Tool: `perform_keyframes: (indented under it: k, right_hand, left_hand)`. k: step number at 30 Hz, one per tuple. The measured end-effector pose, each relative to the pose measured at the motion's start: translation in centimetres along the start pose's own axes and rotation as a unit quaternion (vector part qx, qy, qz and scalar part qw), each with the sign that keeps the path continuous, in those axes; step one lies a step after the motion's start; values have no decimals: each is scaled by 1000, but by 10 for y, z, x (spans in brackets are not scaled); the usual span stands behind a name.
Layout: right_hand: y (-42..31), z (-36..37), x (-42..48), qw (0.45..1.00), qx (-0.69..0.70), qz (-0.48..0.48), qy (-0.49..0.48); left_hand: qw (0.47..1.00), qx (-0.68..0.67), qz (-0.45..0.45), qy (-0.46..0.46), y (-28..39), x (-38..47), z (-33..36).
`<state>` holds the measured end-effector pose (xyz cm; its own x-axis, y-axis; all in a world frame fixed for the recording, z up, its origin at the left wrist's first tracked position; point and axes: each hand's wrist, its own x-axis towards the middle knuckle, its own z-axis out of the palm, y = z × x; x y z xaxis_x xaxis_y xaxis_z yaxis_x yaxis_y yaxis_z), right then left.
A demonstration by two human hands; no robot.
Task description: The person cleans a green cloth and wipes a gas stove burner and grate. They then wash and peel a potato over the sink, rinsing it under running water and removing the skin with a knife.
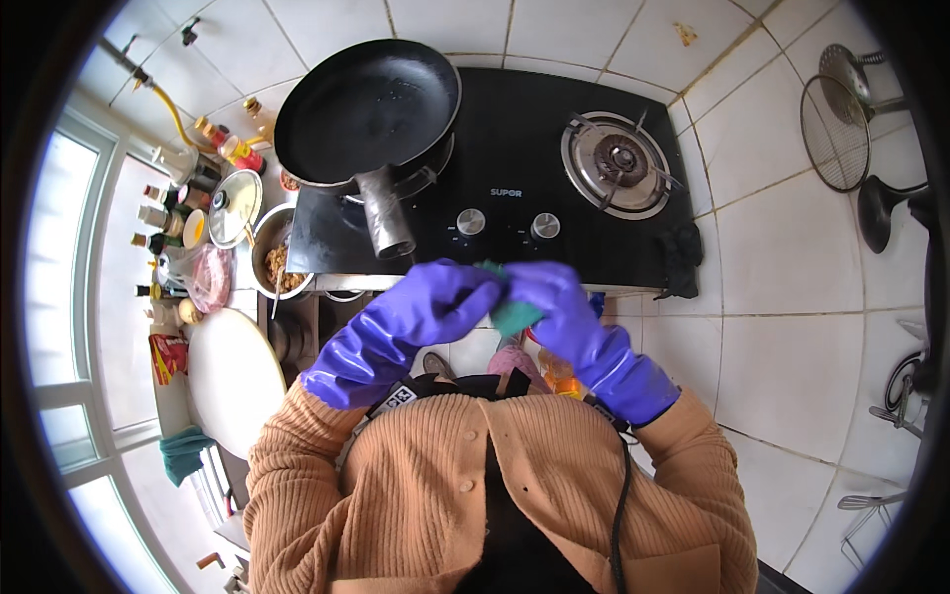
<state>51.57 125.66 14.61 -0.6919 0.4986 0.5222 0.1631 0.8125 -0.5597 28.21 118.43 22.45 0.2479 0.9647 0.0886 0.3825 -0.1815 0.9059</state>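
Note:
Both my hands wear long purple rubber gloves and meet in front of the gas stove's near edge. My left hand (445, 301) is closed on one side of a green cloth (514, 315), and my right hand (548, 297) grips its other side. The cloth is a little blurred, and the fingers cover part of it. Beyond my hands is the black glass gas stove (505, 163). A black frying pan (371, 111) rests on its left burner, with the handle towards me. The right burner (620, 160) bears no pan.
Left of the stove stand a metal bowl of food (286, 260), a glass lid (236, 208), sauce bottles (234, 148), bagged meat (211, 275) and a round white board (234, 379). A dark cloth (681, 260) hangs at the stove's right corner. A strainer (835, 134) and ladle (876, 215) hang on the tiled wall.

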Motion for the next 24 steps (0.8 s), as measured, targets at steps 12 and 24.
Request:
perform_keyframes:
  k: [12, 24]
  right_hand:
    - [44, 43, 113, 851, -398, 185, -289]
    - [139, 51, 180, 920, -307, 198, -145]
  left_hand:
    - [980, -77, -146, 115, -31, -79, -19]
    - [902, -180, -301, 253, -55, -133, -44]
